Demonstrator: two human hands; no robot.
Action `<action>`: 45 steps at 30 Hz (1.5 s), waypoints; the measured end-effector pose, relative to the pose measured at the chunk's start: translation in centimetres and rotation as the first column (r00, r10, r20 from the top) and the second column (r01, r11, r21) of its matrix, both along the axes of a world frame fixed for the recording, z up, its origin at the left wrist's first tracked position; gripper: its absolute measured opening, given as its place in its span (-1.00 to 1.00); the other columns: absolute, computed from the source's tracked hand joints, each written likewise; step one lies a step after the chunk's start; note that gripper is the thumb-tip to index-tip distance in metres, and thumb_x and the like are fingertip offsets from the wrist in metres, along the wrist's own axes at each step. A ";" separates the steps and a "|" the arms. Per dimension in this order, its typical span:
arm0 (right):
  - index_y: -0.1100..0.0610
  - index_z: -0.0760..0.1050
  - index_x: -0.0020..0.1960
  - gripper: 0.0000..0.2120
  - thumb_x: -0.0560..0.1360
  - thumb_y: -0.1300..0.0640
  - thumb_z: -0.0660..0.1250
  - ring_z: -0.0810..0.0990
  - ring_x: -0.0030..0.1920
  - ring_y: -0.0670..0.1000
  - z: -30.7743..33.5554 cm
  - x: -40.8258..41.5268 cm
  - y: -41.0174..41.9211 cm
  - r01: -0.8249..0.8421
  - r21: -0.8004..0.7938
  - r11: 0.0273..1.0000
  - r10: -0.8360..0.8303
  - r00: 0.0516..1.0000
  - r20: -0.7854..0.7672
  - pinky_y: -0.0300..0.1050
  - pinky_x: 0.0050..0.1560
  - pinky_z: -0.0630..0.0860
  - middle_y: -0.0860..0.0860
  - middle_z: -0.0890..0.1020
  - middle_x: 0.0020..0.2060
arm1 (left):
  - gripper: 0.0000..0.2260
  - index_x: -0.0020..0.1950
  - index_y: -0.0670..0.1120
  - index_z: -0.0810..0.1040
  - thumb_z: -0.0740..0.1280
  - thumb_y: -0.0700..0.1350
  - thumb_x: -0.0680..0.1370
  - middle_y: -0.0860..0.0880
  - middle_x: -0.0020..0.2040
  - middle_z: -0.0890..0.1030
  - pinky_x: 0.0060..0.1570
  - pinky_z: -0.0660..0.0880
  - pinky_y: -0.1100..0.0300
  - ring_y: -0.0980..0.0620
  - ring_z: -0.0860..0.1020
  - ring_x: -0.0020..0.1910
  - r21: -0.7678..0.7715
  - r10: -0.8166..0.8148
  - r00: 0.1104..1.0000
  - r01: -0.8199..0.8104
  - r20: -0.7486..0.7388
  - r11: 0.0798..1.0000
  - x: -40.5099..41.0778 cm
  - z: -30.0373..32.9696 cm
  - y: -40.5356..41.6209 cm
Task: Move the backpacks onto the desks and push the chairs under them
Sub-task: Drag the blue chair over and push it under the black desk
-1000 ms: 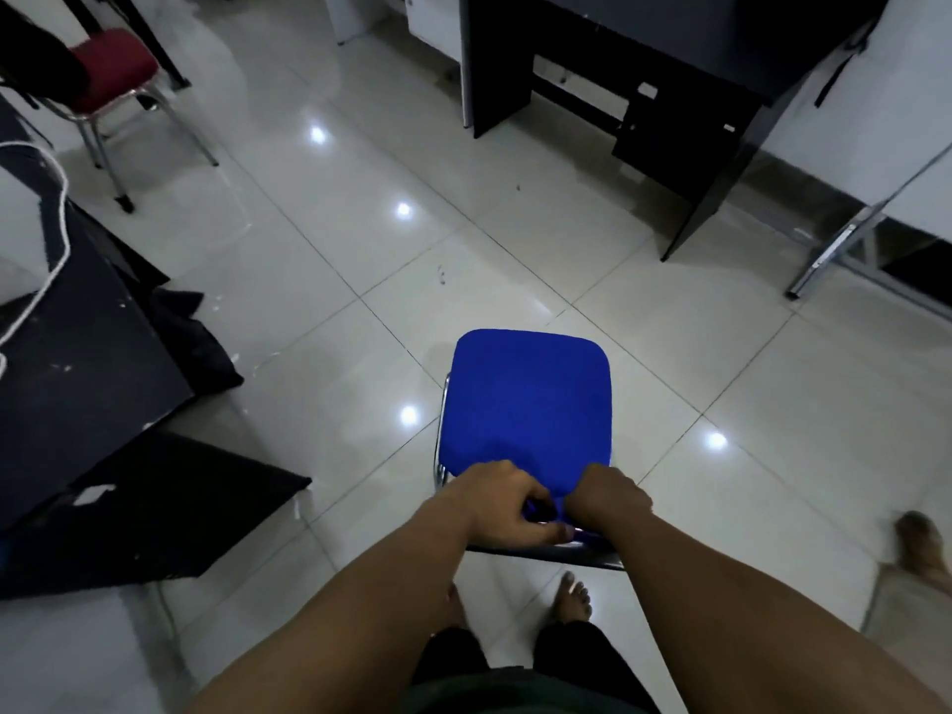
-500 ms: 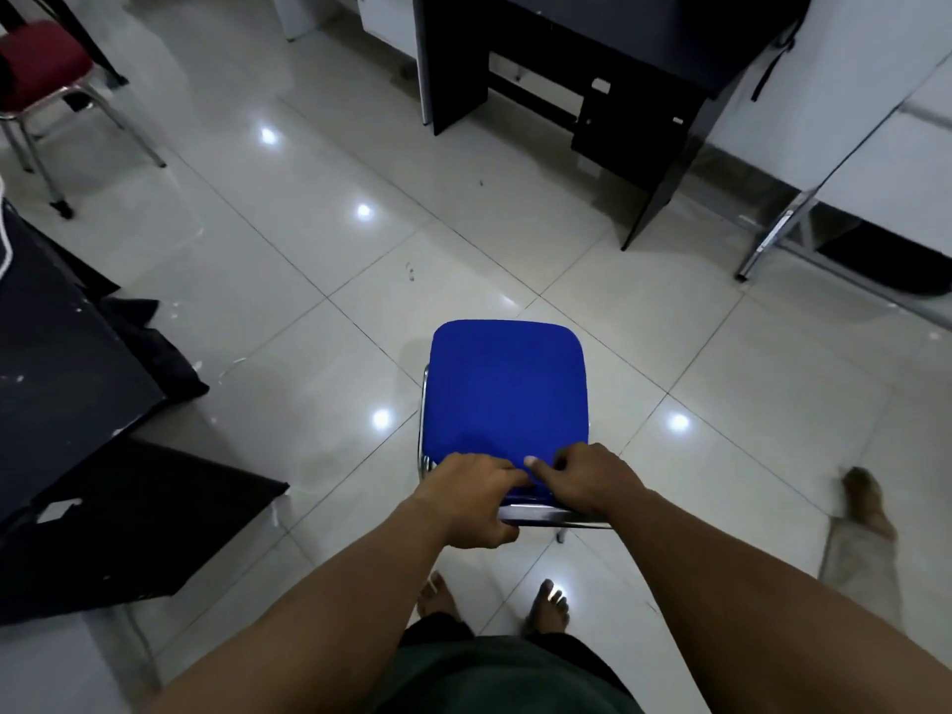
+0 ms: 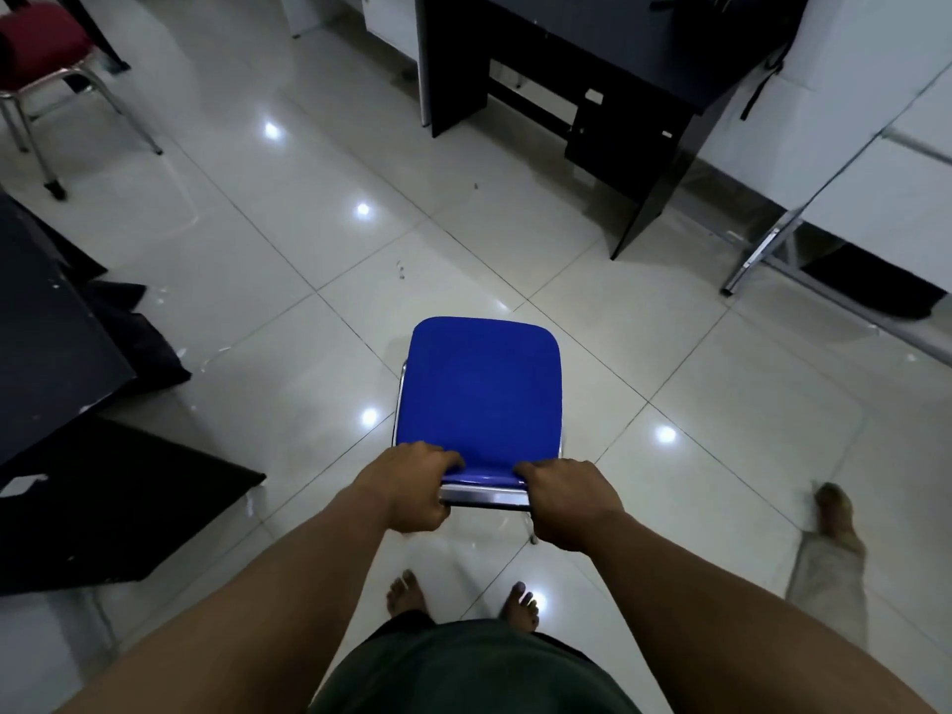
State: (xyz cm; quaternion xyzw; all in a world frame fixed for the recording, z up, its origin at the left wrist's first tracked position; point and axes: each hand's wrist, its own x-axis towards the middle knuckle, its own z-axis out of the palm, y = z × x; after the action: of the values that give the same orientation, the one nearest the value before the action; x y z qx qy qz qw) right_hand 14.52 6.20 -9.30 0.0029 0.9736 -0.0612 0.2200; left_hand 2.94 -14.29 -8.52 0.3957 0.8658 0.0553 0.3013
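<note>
My chair has a plain bright blue fabric seat (image 3: 481, 394) on a silver chrome frame (image 3: 484, 496). The glossy floor (image 3: 247, 280) is pale grey-white square tile. Ahead stands a black table (image 3: 608, 59); far left, a dark red padded chair (image 3: 38, 41).

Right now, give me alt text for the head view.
Both bare hands, left hand and right hand, grip the near edge of a blue-cushioned, chrome-framed chair on glossy white tile floor. A black wooden desk stands ahead, a red-seated chair far left.
</note>
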 end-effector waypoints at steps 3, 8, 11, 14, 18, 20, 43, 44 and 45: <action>-0.02 0.47 0.17 -0.63 0.36 0.13 0.31 0.61 -0.18 0.10 -0.4 -0.5 0.8 -0.045 0.003 0.999 0.045 0.999 -0.018 -0.07 -0.20 0.52 -0.01 0.64 -0.11 | -0.46 0.34 0.12 0.42 0.37 -0.10 0.37 0.03 0.14 0.59 0.04 0.54 0.11 -0.03 0.57 0.03 -0.023 -0.005 1.000 0.005 -0.022 1.000 0.1 -0.3 0.4; -0.01 0.47 0.15 -0.63 0.34 0.10 0.34 0.61 -0.22 0.10 -0.9 -1.2 2.1 -0.110 0.009 0.994 0.110 0.993 -0.031 -0.09 -0.24 0.51 -0.01 0.65 -0.12 | -0.47 0.43 0.12 0.34 0.32 -0.12 0.47 0.00 0.22 0.59 0.08 0.53 0.07 -0.07 0.59 0.05 -0.006 -0.026 0.987 0.025 -0.160 1.000 0.7 -1.5 0.8; 0.00 0.46 0.11 -0.67 0.35 0.11 0.33 0.58 -0.26 0.09 -0.8 -2.0 3.3 -0.128 0.020 0.992 0.129 0.991 -0.046 -0.08 -0.24 0.54 -0.01 0.65 -0.15 | -0.46 0.46 0.12 0.31 0.33 -0.10 0.50 -0.01 0.26 0.58 0.12 0.52 0.07 -0.07 0.59 0.09 0.002 -0.027 0.980 0.028 -0.197 1.000 0.3 -2.1 1.5; -0.01 0.47 0.10 -0.68 0.35 0.13 0.31 0.54 -0.32 0.07 -0.6 -3.1 4.5 -0.123 0.033 0.992 0.125 0.990 -0.066 -0.11 -0.28 0.49 -0.02 0.64 -0.20 | -0.46 0.45 0.11 0.32 0.35 -0.08 0.48 0.00 0.25 0.58 0.11 0.53 0.08 -0.06 0.60 0.08 0.023 -0.008 0.975 0.014 -0.221 1.000 -0.4 -2.3 2.6; -0.01 0.46 0.10 -0.69 0.36 0.12 0.31 0.49 -0.35 0.06 -0.3 -4.7 5.8 -0.141 0.032 0.989 0.143 0.986 -0.085 -0.13 -0.30 0.45 -0.01 0.63 -0.21 | -0.56 0.35 0.17 0.41 0.35 0.09 0.48 0.08 0.17 0.62 0.06 0.53 0.12 0.00 0.61 0.02 0.084 0.080 0.976 -0.064 -0.202 0.994 -1.8 -2.3 3.8; 0.00 0.47 0.08 -0.72 0.37 0.11 0.31 0.43 -0.37 0.05 -0.4 -5.4 6.5 -0.163 0.030 0.986 0.165 0.981 -0.103 -0.14 -0.32 0.37 -0.02 0.63 -0.22 | -0.60 0.28 0.17 0.45 0.31 0.22 0.47 0.13 0.11 0.64 -0.01 0.51 0.20 0.07 0.61 -0.03 0.126 0.121 0.972 -0.097 -0.202 0.987 -2.3 -2.4 4.4; -0.05 0.49 0.14 -0.74 0.46 -0.02 0.27 0.52 -0.29 0.04 -0.7 -14.5 13.0 -0.256 0.070 0.964 0.263 0.954 -0.142 -0.15 -0.27 0.35 -0.05 0.66 -0.13 | -0.56 0.35 0.09 0.50 0.26 0.20 0.51 0.07 0.11 0.68 -0.06 0.56 0.13 -0.02 0.65 -0.03 0.163 0.137 0.935 -0.087 -0.326 0.983 -8.8 -2.5 9.8; -0.05 0.48 0.13 -0.75 0.46 -0.03 0.27 0.48 -0.30 0.03 -0.8 -15.0 13.3 -0.254 0.073 0.965 0.262 0.954 -0.148 -0.15 -0.27 0.34 -0.05 0.65 -0.13 | -0.56 0.35 0.09 0.51 0.27 0.19 0.51 0.07 0.10 0.68 -0.07 0.58 0.12 -0.02 0.65 -0.04 0.169 0.145 0.935 -0.094 -0.322 0.981 -9.1 -2.4 10.1; -0.06 0.48 0.13 -0.75 0.46 -0.04 0.27 0.45 -0.31 0.03 -0.7 -15.5 13.6 -0.247 0.082 0.966 0.257 0.954 -0.152 -0.14 -0.28 0.34 -0.05 0.65 -0.14 | -0.56 0.35 0.09 0.51 0.27 0.19 0.51 0.07 0.10 0.68 -0.07 0.58 0.11 -0.03 0.65 -0.04 0.171 0.150 0.933 -0.097 -0.327 0.981 -9.6 -2.4 10.4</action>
State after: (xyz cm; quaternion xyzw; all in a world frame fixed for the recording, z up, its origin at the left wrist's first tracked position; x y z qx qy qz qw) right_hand -1.03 19.75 -10.05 -0.1195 0.9820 -0.0026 0.1463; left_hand -6.64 -3.88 -10.94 0.3657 0.9211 0.0710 0.1133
